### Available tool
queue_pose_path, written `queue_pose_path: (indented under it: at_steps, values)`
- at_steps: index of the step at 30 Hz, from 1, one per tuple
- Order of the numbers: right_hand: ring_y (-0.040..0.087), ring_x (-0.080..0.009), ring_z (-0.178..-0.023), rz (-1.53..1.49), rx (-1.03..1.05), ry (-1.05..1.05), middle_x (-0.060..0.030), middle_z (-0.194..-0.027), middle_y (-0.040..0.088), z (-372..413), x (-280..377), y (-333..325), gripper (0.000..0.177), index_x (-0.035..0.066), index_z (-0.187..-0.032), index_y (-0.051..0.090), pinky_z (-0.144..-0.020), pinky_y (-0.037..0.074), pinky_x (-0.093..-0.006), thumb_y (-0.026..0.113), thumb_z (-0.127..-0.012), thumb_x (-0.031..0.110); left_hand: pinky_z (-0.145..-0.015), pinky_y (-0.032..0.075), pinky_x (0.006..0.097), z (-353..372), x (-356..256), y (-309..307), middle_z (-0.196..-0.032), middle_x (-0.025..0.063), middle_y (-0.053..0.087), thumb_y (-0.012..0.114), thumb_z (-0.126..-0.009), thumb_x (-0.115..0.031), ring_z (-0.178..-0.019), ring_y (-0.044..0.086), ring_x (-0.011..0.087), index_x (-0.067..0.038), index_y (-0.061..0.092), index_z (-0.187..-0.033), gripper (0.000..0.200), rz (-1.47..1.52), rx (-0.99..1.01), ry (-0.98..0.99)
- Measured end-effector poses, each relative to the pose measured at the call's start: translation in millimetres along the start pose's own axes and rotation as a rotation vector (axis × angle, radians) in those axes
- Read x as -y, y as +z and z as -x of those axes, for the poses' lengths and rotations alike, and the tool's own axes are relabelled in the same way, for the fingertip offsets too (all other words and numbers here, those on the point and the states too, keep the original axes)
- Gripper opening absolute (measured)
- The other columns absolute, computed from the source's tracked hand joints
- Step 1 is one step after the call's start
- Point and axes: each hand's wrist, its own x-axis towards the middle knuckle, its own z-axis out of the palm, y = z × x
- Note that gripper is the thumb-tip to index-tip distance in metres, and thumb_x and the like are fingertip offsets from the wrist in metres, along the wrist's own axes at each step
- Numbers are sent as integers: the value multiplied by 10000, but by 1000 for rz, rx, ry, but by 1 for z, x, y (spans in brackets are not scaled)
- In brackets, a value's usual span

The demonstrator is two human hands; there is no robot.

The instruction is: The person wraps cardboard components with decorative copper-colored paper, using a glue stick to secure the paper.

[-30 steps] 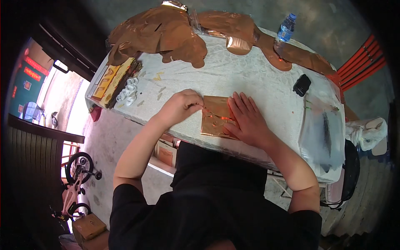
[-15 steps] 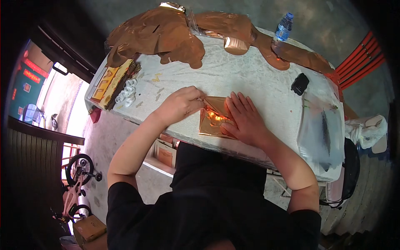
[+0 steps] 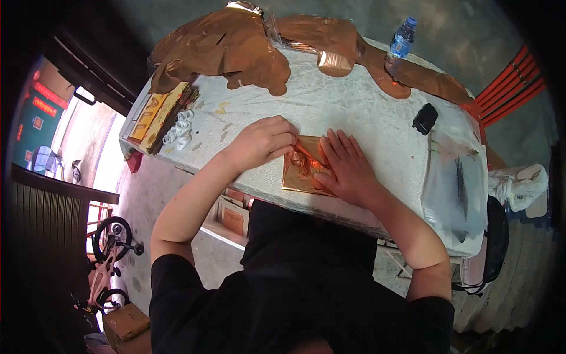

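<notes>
A shiny copper-coloured foil piece [image 3: 298,182] lies on the table near its front edge, partly folded and crumpled in the middle. At its upper left edge, my left hand [image 3: 264,143] is closed, with thumb and fingers pinching the foil. My right hand [image 3: 349,169] rests flat across the foil's right side with the fingers stretched out, pressing on it. The palm hides part of the foil's right edge.
Large copper-coloured sheets [image 3: 221,50] spread over the table's far side. A water bottle [image 3: 402,38] and a black case [image 3: 424,119] stand at the right. White rings [image 3: 178,131] lie beside a yellow and gold box [image 3: 162,118] at left. Clear plastic [image 3: 451,183] covers the right end.
My left hand has shifted slightly right with the foil's edge, and the foil's middle is more crumpled and reflects less light. My right hand has stayed almost in place.
</notes>
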Motion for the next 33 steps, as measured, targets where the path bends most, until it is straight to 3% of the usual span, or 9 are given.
queue_pose_path:
  at_steps: [8,16,19,29,33]
  values:
    - [246,-374,-1375,-10,-11,-5,-223,-1463,296,0,0,-2,705,-4,-1407,313,-1140,150,-476,472,-905,465,-737,500,355,0,1,6,-926,64,605,700,-700,-118,-871,585,253,-65,626,-864,188,-121,-18,155]
    - [236,-373,-1380,-9,7,0,-222,-1469,288,-1,0,0,716,-2,-1407,317,-1143,140,-474,473,-899,478,-702,491,356,4,-10,10,-844,76,606,717,-716,-106,-782,595,265,-56,634,-881,191,20,-60,-190]
    - [237,-374,-1381,-12,-9,3,-225,-1465,295,0,0,-1,723,-6,-1400,332,-1144,134,-473,463,-900,499,-698,492,353,7,-2,12,-846,73,617,722,-710,-99,-794,597,262,-50,646,-883,195,26,-69,-40]
    - [235,-367,-1384,10,6,0,-217,-1474,284,0,0,-2,706,7,-1418,305,-1142,150,-470,471,-907,464,-737,503,347,15,-6,13,-884,85,638,716,-738,-97,-852,612,261,-27,673,-862,149,122,-36,-93]
    - [235,-360,-1385,8,26,14,-212,-1478,280,-1,1,-2,711,11,-1422,300,-1144,147,-467,469,-908,472,-781,505,359,19,-10,8,-945,101,640,713,-748,-114,-914,610,279,-21,679,-942,218,135,5,-93]
